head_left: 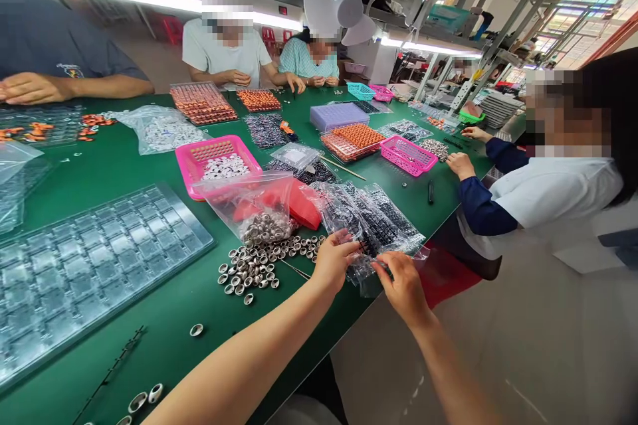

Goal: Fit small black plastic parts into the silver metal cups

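Note:
Clear plastic bags (381, 212) of small black parts lie at the table's near right edge. My left hand (336, 257) grips the near end of a bag from the left, with its fingertips by some black pieces. At the same bag's mouth, my right hand (406, 284) pinches the film between thumb and fingers. Left of my left hand spreads a pile of small silver cup-shaped parts (249, 269). Behind the pile, an open zip bag (266, 226) holds more of them. Tweezers (296, 270) lie partly under my left wrist.
A clear moulded tray (100, 272) covers the left of the green table (164, 358). A pink basket (184, 176) holds white parts. Trays of orange parts (356, 139) stand farther back. Co-workers sit opposite and at the right, near another pink basket (409, 156). A thin black strip (112, 368) lies front left.

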Demonstrator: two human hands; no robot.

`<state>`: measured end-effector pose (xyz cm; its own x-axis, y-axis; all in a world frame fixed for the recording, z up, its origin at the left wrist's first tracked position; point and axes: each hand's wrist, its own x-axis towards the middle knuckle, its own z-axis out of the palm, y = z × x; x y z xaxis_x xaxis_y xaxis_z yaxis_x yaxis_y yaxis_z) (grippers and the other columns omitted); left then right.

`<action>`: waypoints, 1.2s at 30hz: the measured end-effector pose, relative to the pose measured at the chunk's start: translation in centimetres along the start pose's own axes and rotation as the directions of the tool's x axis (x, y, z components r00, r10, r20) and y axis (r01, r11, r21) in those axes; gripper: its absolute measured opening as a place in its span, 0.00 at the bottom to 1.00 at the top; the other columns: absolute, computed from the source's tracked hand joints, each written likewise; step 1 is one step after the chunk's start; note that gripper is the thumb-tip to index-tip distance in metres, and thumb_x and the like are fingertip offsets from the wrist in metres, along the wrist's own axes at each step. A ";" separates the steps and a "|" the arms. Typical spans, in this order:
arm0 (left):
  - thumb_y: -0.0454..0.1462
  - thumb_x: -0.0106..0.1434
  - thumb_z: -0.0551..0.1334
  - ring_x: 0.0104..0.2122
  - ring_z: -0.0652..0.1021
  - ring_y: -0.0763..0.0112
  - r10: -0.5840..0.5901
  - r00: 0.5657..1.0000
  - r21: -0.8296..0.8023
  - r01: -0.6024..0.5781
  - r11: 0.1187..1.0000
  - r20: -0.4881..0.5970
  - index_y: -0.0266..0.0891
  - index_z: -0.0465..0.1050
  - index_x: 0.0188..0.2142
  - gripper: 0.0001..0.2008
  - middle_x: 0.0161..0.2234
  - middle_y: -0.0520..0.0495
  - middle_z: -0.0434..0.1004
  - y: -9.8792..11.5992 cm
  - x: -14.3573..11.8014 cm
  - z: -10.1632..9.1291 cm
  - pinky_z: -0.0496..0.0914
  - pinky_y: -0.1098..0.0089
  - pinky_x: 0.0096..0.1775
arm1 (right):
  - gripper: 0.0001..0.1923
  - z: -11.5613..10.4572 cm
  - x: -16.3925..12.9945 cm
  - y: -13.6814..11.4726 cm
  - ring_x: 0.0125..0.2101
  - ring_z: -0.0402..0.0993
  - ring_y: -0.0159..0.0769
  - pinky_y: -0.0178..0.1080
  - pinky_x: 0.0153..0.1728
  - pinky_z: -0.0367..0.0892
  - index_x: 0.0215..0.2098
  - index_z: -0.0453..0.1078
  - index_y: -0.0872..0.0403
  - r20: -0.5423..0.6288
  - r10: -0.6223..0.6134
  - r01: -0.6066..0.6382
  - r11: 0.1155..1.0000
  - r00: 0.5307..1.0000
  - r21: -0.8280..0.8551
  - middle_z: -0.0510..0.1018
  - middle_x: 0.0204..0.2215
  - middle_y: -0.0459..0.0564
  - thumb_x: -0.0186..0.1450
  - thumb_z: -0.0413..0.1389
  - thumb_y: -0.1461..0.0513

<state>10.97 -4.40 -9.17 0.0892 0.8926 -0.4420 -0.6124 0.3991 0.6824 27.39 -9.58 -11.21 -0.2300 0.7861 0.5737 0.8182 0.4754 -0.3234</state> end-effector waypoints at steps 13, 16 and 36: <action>0.31 0.47 0.74 0.19 0.76 0.70 -0.169 0.985 0.148 0.162 0.976 0.040 0.33 0.69 0.25 0.13 0.19 0.48 0.73 1.0 0.3 0.5 0.75 0.68 0.26 | 0.04 -0.5 1.0 -0.1 0.38 0.74 0.41 0.46 0.43 0.65 0.40 0.70 0.52 0.000 -0.117 0.117 0.993 0.993 -0.014 0.77 0.36 0.51 0.69 0.53 0.65; 0.30 0.48 0.73 0.16 0.73 0.75 -0.141 0.990 0.123 0.138 0.983 0.018 0.34 0.68 0.23 0.13 0.19 0.50 0.72 0.9 0.3 0.7 0.74 0.70 0.24 | 0.05 -0.4 0.7 -0.2 0.39 0.73 0.42 0.47 0.43 0.64 0.39 0.71 0.52 0.022 -0.123 0.125 0.991 0.992 -0.056 0.78 0.36 0.51 0.69 0.53 0.66; 0.31 0.52 0.71 0.23 0.77 0.72 -0.211 0.971 -0.017 0.214 0.977 0.116 0.32 0.72 0.31 0.10 0.26 0.46 0.76 -0.2 0.9 -0.3 0.77 0.68 0.32 | 0.08 -1.5 1.6 -1.2 0.35 0.72 0.41 0.44 0.39 0.70 0.44 0.69 0.52 0.008 0.231 -0.227 0.952 0.973 0.207 0.75 0.36 0.52 0.68 0.55 0.58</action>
<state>10.94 -3.74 -9.88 0.3070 0.8065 -0.5053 -0.5924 0.5775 0.5618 26.84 -9.45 -8.83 -0.0395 0.8777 0.4775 0.7216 0.3556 -0.5940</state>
